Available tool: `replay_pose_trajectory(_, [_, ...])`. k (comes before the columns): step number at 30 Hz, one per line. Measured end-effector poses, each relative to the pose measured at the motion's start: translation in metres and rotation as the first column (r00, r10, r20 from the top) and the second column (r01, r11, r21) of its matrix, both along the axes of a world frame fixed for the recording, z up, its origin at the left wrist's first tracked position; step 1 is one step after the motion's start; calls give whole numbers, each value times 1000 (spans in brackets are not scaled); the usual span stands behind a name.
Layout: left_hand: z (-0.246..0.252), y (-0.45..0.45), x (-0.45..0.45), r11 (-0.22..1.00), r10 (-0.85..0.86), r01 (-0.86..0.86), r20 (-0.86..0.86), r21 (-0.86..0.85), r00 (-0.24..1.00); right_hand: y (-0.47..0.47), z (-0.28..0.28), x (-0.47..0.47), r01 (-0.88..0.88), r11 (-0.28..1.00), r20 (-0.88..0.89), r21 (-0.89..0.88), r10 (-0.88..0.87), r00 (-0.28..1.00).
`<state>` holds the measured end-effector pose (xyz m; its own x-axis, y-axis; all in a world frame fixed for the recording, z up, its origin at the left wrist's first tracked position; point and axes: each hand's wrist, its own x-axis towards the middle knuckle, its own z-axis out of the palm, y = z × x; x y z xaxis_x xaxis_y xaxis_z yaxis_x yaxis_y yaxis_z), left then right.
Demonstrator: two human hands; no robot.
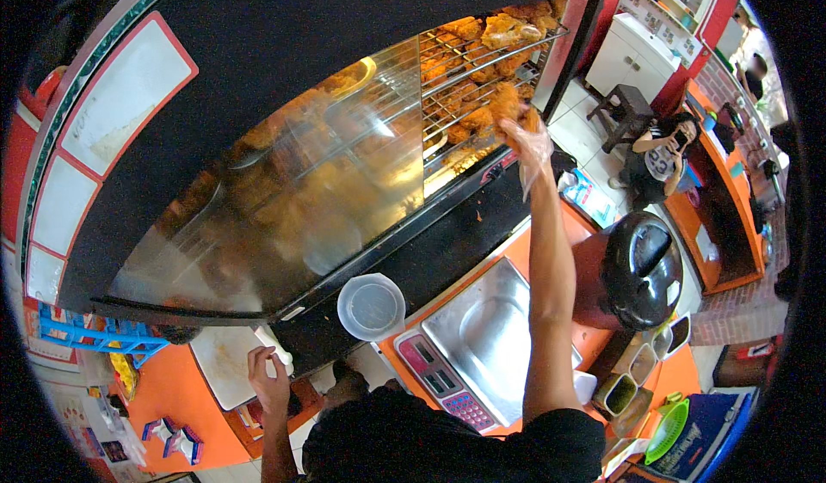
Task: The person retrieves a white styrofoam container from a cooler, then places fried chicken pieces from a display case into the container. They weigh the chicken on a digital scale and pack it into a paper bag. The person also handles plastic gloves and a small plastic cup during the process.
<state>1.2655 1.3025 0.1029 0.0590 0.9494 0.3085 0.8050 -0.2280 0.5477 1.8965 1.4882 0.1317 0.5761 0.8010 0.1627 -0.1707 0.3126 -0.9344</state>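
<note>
My right hand (530,144), in a clear plastic glove, grips a piece of fried chicken (506,105) at the uncovered right side of a display warmer. More fried chicken (461,89) lies on the wire racks (477,67) behind it. A glass pane (322,180) covers the rest of the cabinet. Low on the left, my bare left hand (270,376) has bent fingers at a white object (274,353) by the edge of a cutting board (222,367). Whether it grips that object is unclear.
A translucent plastic bowl (371,305) stands on the black ledge (445,238). Under my right arm sits a digital scale (477,347); a black-topped container (642,270) is right of it. Several seasoning tubs (616,394) and a green basket (668,428) are lower right. A seated person (661,157) holds a phone.
</note>
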Motion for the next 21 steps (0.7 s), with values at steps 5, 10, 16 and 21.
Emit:
replay_pose_trajectory(5, [0,2,-1,998,-56,57,-13,21,998,-79,-6,-44,-149,930,-498,336,310,810])
replay_pose_trajectory(10, [-3,-2,0,996,-87,87,22,-2,996,-94,23,-79,-190,840,-540,508,482,690])
replay_pose_trajectory(16, [-6,-8,-13,996,-89,88,21,15,996,-25,63,-104,-271,957,-184,100,285,940])
replay_pose_trajectory(21, [-6,-13,-25,994,-83,89,-90,63,992,60,73,-119,292,932,889,-215,64,453])
